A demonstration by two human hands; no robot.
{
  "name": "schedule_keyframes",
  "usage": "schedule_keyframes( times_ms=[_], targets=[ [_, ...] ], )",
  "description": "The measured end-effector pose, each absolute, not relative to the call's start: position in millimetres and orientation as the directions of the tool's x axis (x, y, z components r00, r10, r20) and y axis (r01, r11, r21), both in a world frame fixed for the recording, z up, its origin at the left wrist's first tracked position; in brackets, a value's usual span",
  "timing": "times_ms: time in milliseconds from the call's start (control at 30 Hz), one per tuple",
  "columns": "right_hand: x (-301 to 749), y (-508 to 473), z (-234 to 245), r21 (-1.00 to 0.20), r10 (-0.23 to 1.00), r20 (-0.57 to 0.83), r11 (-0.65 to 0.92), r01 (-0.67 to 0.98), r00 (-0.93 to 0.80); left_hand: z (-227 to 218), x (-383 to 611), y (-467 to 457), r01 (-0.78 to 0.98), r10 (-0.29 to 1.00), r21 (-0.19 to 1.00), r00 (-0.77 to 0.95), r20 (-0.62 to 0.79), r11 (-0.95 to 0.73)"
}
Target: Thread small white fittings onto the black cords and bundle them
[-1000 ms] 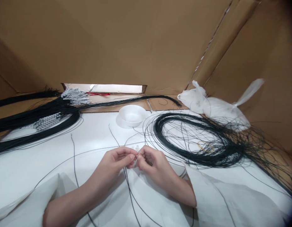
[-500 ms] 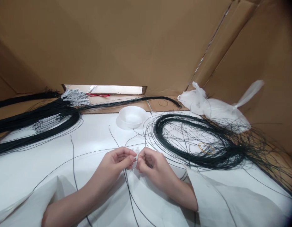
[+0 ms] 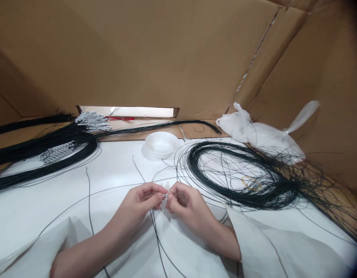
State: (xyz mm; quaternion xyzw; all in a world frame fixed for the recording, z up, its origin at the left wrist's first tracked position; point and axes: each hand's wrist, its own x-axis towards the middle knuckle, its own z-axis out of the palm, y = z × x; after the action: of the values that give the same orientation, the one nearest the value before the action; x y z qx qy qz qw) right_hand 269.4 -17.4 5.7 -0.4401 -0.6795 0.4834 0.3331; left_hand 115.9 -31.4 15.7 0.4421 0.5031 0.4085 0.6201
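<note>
My left hand is closed in a pinch near the middle of the white table, with a thin black cord running down from its fingers toward me. Fingertip to fingertip with it, my right hand is also pinched, and a short bit of the cord spans the small gap between them. The exact hold on each side is partly hidden by the fingers. Small clear white pieces lie just behind the fingertips, too blurred to name. Beyond them stands a white bowl.
A big loose coil of black cords lies at right, beside a knotted white plastic bag. On the left are bundles of black cords with white beaded-looking ends. A cardboard wall with a slot closes the back.
The hands stay pinched together in almost the same place, with only slight finger movement. The whole view has shifted a little.
</note>
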Motion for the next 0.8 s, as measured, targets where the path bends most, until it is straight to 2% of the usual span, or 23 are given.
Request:
schedule_keyframes(
  times_ms=[800],
  targets=[
    [269.2,-16.0,4.3,-0.967,0.916,0.004,0.106,0.23,-0.401,13.8,114.7,-30.2,0.0,0.957,0.97,0.165,-0.238,0.241]
  ],
)
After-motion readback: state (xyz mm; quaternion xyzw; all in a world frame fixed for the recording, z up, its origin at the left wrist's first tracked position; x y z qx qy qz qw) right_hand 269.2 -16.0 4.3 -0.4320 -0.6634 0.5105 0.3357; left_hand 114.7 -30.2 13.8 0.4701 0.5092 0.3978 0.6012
